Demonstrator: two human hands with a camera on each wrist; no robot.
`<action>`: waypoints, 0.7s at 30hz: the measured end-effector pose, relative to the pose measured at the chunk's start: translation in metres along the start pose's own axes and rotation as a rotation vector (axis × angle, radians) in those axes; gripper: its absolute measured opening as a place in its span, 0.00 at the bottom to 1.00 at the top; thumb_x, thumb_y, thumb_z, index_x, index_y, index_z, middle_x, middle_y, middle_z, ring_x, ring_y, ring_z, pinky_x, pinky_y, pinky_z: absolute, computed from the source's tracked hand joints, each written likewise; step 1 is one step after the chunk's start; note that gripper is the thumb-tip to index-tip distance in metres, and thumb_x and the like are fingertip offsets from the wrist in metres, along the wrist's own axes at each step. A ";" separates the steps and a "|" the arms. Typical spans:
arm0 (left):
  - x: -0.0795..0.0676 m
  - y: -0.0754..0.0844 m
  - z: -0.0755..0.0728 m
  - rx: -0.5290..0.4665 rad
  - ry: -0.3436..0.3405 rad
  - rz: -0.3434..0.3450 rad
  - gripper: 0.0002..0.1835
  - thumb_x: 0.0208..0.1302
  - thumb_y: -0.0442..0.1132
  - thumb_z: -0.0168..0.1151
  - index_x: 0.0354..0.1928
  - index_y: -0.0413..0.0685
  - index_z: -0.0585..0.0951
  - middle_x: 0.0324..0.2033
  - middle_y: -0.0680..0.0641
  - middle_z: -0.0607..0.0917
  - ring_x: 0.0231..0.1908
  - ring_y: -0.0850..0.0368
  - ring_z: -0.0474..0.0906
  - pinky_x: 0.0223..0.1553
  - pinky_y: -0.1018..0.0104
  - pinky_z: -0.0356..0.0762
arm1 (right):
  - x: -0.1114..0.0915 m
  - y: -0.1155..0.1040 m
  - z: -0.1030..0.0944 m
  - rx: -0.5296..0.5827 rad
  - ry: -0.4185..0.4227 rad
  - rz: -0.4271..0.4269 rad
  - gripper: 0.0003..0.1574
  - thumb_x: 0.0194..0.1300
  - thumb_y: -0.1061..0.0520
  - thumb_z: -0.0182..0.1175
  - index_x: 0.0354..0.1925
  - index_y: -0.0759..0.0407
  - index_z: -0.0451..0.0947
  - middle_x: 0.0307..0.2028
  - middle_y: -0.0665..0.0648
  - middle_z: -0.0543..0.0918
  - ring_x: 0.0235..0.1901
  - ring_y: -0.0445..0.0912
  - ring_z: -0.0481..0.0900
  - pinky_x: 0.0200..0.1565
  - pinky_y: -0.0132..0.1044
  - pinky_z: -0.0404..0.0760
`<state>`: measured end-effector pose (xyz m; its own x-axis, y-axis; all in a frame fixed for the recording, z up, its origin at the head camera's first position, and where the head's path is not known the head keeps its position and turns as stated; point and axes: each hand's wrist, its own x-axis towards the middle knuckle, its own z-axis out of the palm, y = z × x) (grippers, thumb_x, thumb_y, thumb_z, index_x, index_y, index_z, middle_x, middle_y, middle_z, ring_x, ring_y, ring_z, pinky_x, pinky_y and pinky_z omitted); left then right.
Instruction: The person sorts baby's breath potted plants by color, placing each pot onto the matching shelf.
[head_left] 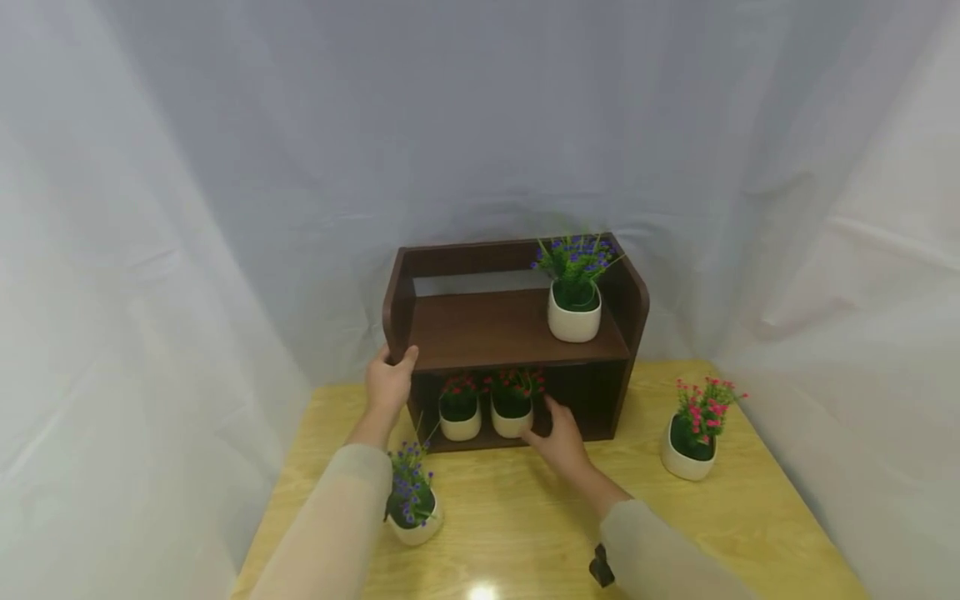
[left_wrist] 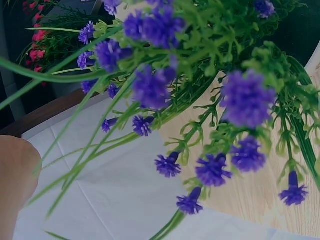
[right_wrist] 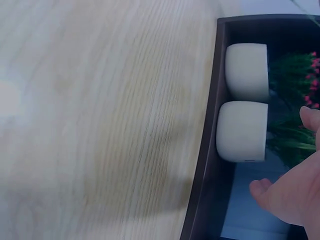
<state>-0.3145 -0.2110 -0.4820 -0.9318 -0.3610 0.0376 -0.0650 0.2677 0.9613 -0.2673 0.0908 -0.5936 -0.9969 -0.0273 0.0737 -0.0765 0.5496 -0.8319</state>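
Observation:
A dark brown two-tier shelf stands at the back of the table. My left hand grips its left side panel, thumb at the front and the other fingers partly hidden behind. On the lower tier, two white pots with red flowers sit side by side: the left pot and the right pot. Just right of the right pot is my right hand, thumb and fingers spread. In the right wrist view, a gap shows between the thumb and that pot. My right hand holds nothing.
A white pot with purple flowers stands on the upper tier at the right. Another purple-flowered pot is on the table beside my left forearm. A pink-flowered pot stands right of the shelf. White sheeting surrounds the wooden table.

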 end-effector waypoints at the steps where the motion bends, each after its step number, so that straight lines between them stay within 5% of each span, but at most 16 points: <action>1: 0.000 0.000 0.000 0.006 -0.003 0.003 0.30 0.79 0.51 0.64 0.75 0.44 0.77 0.72 0.33 0.80 0.75 0.35 0.75 0.80 0.44 0.72 | -0.004 0.001 -0.003 0.015 0.000 -0.004 0.54 0.69 0.53 0.76 0.81 0.69 0.60 0.74 0.75 0.71 0.73 0.72 0.73 0.74 0.67 0.76; 9: 0.002 -0.003 -0.002 0.014 -0.015 -0.007 0.30 0.80 0.52 0.63 0.75 0.44 0.76 0.72 0.34 0.80 0.75 0.36 0.74 0.80 0.43 0.72 | -0.037 0.006 -0.026 0.093 -0.007 -0.041 0.53 0.70 0.55 0.75 0.82 0.65 0.59 0.75 0.74 0.68 0.73 0.72 0.71 0.71 0.68 0.78; 21: 0.001 -0.001 -0.002 0.016 -0.053 -0.022 0.31 0.80 0.54 0.62 0.76 0.46 0.75 0.75 0.36 0.77 0.78 0.35 0.70 0.82 0.42 0.68 | -0.095 0.036 -0.046 -0.145 0.094 -0.231 0.48 0.70 0.56 0.74 0.79 0.64 0.64 0.74 0.71 0.71 0.71 0.71 0.76 0.68 0.71 0.80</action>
<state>-0.3142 -0.2136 -0.4820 -0.9476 -0.3194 0.0015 -0.0910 0.2745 0.9573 -0.1749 0.1520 -0.6050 -0.9469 -0.0921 0.3082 -0.2913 0.6518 -0.7002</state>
